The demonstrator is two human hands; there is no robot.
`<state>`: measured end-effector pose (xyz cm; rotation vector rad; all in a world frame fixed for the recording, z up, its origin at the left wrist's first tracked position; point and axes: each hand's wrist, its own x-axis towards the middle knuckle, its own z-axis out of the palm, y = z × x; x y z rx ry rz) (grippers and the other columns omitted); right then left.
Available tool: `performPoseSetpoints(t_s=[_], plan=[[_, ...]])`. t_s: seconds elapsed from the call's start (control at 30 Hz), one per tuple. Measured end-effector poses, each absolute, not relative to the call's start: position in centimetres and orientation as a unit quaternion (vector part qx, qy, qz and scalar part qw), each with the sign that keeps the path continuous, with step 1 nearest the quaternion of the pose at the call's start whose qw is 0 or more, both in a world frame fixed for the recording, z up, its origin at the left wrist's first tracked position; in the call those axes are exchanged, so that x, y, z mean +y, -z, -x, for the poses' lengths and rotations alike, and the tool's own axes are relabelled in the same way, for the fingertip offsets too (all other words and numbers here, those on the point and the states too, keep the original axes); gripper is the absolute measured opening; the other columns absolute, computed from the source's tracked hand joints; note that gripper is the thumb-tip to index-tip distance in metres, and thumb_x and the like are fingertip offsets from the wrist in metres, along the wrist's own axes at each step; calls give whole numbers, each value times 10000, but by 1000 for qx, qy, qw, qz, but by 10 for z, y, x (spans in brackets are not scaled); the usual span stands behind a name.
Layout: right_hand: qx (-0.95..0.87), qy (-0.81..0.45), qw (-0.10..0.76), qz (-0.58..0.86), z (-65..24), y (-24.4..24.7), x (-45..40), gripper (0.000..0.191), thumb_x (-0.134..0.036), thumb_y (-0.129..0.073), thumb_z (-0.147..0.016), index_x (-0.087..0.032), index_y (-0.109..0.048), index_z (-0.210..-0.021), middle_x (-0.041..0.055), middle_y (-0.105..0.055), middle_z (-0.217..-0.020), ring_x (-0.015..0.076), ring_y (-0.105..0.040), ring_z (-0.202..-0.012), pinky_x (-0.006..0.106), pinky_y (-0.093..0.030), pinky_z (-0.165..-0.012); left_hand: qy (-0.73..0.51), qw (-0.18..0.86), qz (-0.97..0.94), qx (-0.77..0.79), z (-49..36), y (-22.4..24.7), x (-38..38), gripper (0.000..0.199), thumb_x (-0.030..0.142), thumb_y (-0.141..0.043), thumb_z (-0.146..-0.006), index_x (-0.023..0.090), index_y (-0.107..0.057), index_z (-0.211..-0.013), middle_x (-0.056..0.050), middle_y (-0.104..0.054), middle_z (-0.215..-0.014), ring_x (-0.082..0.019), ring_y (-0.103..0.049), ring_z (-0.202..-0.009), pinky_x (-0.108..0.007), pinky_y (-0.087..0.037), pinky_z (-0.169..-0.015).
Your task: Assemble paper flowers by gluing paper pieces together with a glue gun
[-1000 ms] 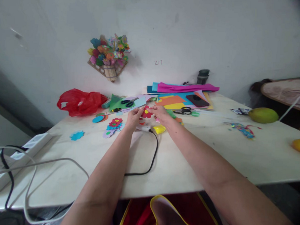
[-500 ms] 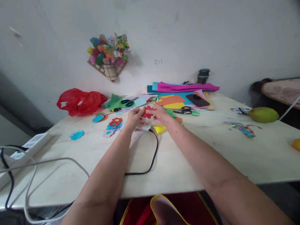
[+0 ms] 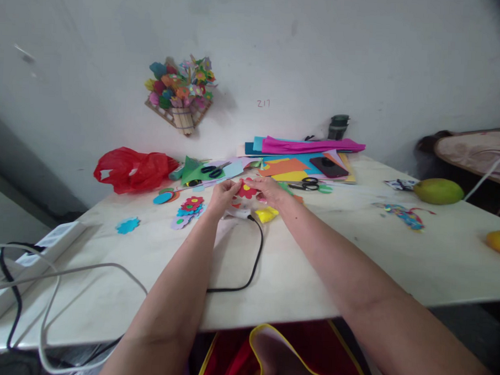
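Between my two hands is a red paper flower (image 3: 245, 190) with a yellow centre, raised a little off the table. My left hand (image 3: 225, 196) pinches its left edge. My right hand (image 3: 270, 190) grips it at the upper right, fingers closed. Just below lies a white tool (image 3: 238, 213) with a black cord, partly hidden by my left hand; its kind is unclear. A yellow crumpled piece (image 3: 267, 214) sits under my right wrist. To the left, finished-looking flowers are piled, a red flower (image 3: 192, 203) on top of blue and lilac ones.
Scissors (image 3: 215, 170) rest on coloured sheets at the back, and a second pair of scissors (image 3: 308, 184) lies right of my hands. A phone (image 3: 329, 166), red plastic bag (image 3: 135, 168), power strip (image 3: 57, 245), blue cut-out (image 3: 128, 225) and green mango (image 3: 439, 191) are on the table (image 3: 313, 267).
The red flower has turned slightly, so its yellow centre shows more fully. My right fingers have shifted up along its edge. Both hands still hold it in nearly the same place.
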<state>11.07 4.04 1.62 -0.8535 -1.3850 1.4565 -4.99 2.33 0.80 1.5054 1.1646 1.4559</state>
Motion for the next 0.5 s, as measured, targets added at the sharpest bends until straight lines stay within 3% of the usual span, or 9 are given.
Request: performPoseSetpoints(t_s=[0.27,0.5], plan=[[-542,-573,482,382,-103,-16,39,312,-408,-783,-614,-182,-570,-635,-17,-567,-568,75,-453,-495,220,-300,-458,-548,379,-595,449,49,-9,19,433,561,-721,-619,159,-565,-592,8,-542,-536,-86,-458,-488,-224,-356,-491],[-535,-572,484,390,-105,-20,35,386,-518,-752,-630,-195,-542,-646,-17,-519,-556,82,-414,-495,229,-281,-441,-546,377,-607,437,52,-10,21,412,534,-730,-613,155,-568,-610,14,-531,-545,-81,-447,-488,-224,-351,-499]])
